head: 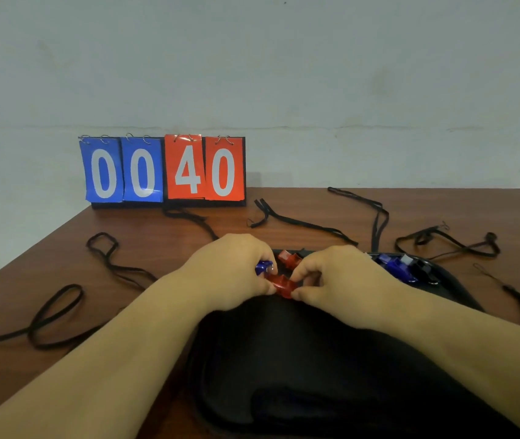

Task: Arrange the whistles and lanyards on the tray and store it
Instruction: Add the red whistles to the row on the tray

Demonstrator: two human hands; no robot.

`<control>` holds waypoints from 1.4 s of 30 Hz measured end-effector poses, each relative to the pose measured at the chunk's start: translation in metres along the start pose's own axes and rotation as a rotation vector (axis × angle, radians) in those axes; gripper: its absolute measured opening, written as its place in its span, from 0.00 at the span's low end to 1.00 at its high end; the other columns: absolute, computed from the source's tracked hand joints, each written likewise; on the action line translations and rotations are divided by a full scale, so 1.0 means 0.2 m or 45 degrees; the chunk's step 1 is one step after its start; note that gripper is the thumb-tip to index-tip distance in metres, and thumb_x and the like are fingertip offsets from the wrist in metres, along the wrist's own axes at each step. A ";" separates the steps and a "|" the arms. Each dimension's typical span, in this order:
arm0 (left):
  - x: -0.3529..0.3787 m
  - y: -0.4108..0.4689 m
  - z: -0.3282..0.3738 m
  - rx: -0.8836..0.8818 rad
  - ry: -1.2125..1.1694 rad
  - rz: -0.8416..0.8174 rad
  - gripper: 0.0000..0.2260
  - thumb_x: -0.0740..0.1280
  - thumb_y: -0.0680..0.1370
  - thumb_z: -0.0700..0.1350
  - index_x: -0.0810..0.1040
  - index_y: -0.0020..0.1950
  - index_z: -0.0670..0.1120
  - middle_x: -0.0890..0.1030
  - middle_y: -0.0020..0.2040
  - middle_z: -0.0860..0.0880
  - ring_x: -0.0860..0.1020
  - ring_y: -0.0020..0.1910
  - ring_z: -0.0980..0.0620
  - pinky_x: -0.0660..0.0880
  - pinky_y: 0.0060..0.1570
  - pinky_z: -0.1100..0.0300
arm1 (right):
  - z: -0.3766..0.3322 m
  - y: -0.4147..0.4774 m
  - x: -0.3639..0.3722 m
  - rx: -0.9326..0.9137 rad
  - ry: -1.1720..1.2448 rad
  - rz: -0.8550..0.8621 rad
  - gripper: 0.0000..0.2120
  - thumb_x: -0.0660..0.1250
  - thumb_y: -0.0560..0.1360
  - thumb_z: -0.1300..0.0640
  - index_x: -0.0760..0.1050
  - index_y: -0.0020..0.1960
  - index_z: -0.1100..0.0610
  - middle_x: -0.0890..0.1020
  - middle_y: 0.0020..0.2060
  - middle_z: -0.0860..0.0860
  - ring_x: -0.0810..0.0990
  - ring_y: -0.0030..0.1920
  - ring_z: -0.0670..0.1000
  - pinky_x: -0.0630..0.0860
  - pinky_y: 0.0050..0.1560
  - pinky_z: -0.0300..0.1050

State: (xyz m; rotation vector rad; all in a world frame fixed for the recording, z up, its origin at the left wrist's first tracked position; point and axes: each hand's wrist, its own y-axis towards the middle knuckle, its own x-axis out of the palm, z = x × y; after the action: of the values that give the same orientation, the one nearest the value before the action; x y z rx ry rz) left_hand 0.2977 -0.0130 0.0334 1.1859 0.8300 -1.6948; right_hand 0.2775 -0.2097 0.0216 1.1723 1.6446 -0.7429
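whistle (284, 286), one red, pinched: left hand (236, 270), right hand (334, 280)

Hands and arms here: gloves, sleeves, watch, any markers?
The left hand and right hand are bare: no gloves, rings, watch or bands visible. Both forearms are uncovered down to the frame edge; no sleeves, markers or cables.

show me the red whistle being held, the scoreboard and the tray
red whistle (284, 285): head view, middle of its red body
scoreboard (189, 172): head view, on the red 4 card
tray (299, 359): head view, bare black surface
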 end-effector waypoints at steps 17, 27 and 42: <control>0.02 0.08 -0.12 -0.075 -0.057 0.192 0.09 0.74 0.77 0.51 0.81 0.56 0.55 0.81 0.51 0.54 0.79 0.49 0.52 0.79 0.54 0.52 | -0.11 0.18 0.01 0.066 -0.295 0.050 0.09 0.69 0.77 0.45 0.84 0.54 0.46 0.83 0.46 0.44 0.80 0.47 0.45 0.81 0.54 0.47; 0.03 0.11 -0.10 -0.063 -0.045 0.276 0.13 0.72 0.78 0.52 0.80 0.63 0.54 0.81 0.60 0.52 0.80 0.55 0.50 0.79 0.58 0.52 | -0.08 0.23 0.02 0.148 -0.221 0.186 0.05 0.73 0.74 0.46 0.80 0.49 0.44 0.78 0.43 0.42 0.78 0.43 0.44 0.81 0.51 0.45; 0.03 0.12 -0.08 -0.072 -0.069 0.244 0.13 0.71 0.79 0.52 0.80 0.63 0.55 0.81 0.59 0.53 0.79 0.54 0.52 0.76 0.54 0.58 | -0.05 0.20 0.01 0.108 -0.212 0.164 0.09 0.73 0.75 0.46 0.81 0.54 0.44 0.79 0.51 0.42 0.78 0.49 0.44 0.78 0.54 0.42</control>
State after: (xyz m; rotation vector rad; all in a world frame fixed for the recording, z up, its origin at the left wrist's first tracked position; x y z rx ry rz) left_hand 0.3241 -0.0098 0.0215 1.1383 0.7033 -1.5309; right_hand 0.3122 -0.1863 0.0256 1.2297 1.3987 -0.8120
